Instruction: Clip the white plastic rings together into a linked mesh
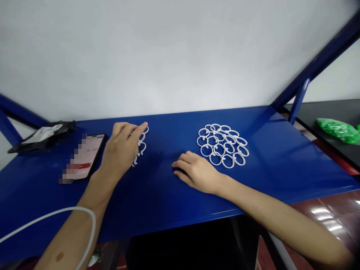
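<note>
My left hand (120, 146) is over a small white ringed piece (142, 146) on the blue table and hides much of it. Its fingers are apart; whether they touch the piece I cannot see. My right hand (197, 170) rests palm down near the middle of the table, thumb apart from its loosely bent fingers, with nothing visible in it. Just to its right lies a flat white mat of linked rings (222, 145), roughly round, with small stubs inside several rings.
A phone (87, 155) with a lit screen lies left of my left hand. Behind it sits a black plastic package (45, 135) with a white label. A white cable (50, 214) crosses my left forearm. At the far right, a bag of green pieces (339, 130) rests on a dark surface.
</note>
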Demonstrator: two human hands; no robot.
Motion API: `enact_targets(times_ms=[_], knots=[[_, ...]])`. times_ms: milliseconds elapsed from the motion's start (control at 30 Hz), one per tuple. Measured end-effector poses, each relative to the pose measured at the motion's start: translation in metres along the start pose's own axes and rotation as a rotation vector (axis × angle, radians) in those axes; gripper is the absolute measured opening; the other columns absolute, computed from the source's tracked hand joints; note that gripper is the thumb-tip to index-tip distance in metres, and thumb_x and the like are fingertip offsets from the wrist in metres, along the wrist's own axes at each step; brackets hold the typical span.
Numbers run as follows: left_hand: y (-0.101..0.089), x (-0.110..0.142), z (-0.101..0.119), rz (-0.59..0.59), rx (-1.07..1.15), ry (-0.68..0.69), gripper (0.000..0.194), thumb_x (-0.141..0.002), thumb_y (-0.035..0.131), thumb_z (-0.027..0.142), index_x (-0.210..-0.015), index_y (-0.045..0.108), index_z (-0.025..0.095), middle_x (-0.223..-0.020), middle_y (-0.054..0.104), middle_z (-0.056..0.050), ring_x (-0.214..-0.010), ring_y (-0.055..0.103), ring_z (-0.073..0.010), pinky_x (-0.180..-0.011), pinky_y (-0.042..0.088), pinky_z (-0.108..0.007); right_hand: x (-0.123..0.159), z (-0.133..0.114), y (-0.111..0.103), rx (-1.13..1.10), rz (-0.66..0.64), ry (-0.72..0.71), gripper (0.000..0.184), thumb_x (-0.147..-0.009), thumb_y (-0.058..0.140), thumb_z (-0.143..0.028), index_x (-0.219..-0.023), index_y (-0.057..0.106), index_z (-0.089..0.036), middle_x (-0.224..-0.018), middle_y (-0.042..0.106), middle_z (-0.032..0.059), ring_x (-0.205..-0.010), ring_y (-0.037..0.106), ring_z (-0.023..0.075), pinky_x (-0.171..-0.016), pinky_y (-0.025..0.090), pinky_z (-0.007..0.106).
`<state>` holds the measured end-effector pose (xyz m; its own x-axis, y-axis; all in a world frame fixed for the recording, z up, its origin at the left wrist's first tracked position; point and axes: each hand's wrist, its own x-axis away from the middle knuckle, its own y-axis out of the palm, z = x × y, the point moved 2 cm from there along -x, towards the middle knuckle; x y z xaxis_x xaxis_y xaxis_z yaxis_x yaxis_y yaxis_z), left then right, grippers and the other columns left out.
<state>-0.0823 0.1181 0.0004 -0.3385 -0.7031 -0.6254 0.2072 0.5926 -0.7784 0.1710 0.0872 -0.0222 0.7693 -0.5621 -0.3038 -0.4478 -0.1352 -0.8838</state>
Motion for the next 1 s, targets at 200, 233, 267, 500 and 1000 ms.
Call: enact_targets(times_ms=[200,233,267,500,1000], knots=[[-0.004,-0.005,0.013,0.088,0.103,0.008,0.047,-0.093,0.051,0.008,-0.137,0.058,0.023,-0.094,0.069,-0.007,-0.098,0.060,-0.0263,-0.093,0.051,-0.041,0.001,0.000,0.001,-0.004,-0.006,0.014,0.022,-0.102,0.052,-0.026,-0.113,0.067,-0.014,-0.103,0.068,0.0105,-0.089,0.060,0.0205,-0.084,0.051,0.036],[-0.004,-0.006,0.015,0.094,0.135,0.005,0.046,-0.093,0.053,0.008,-0.135,0.059,0.024,-0.093,0.070,-0.006,-0.097,0.061,-0.0259,-0.092,0.051,-0.041,0.000,0.000,0.001,-0.003,-0.006,0.025,0.023,-0.102,0.052,-0.026,-0.114,0.066,-0.014,-0.104,0.068,0.0108,-0.090,0.060,0.0208,-0.084,0.051,0.036],[-0.004,-0.007,0.017,0.093,0.163,0.005,0.044,-0.092,0.054,0.008,-0.133,0.060,0.023,-0.093,0.070,-0.006,-0.097,0.061,-0.0256,-0.092,0.051,-0.041,-0.001,0.000,0.002,-0.001,-0.007,0.038,0.023,-0.102,0.052,-0.026,-0.116,0.066,-0.013,-0.104,0.068,0.0112,-0.091,0.061,0.0213,-0.084,0.052,0.037],[-0.004,-0.009,0.036,0.030,0.389,-0.104,0.023,-0.093,0.056,0.015,-0.111,0.070,0.021,-0.097,0.073,-0.005,-0.097,0.066,-0.0229,-0.093,0.053,-0.040,-0.006,-0.001,0.001,-0.106,0.075,0.174,0.034,-0.101,0.052,-0.027,-0.131,0.056,-0.012,-0.116,0.064,0.0133,-0.093,0.066,0.0217,-0.082,0.058,0.039],[0.015,0.004,0.087,-0.271,1.510,-0.630,0.019,-0.090,0.070,0.038,-0.095,0.071,0.020,-0.091,0.073,-0.003,-0.083,0.073,-0.0177,-0.075,0.067,-0.033,-0.001,0.011,-0.011,-0.639,0.414,0.374,0.013,-0.095,0.065,-0.031,-0.094,0.070,-0.020,-0.078,0.072,-0.0001,-0.064,0.067,0.0118,-0.060,0.051,0.024]])
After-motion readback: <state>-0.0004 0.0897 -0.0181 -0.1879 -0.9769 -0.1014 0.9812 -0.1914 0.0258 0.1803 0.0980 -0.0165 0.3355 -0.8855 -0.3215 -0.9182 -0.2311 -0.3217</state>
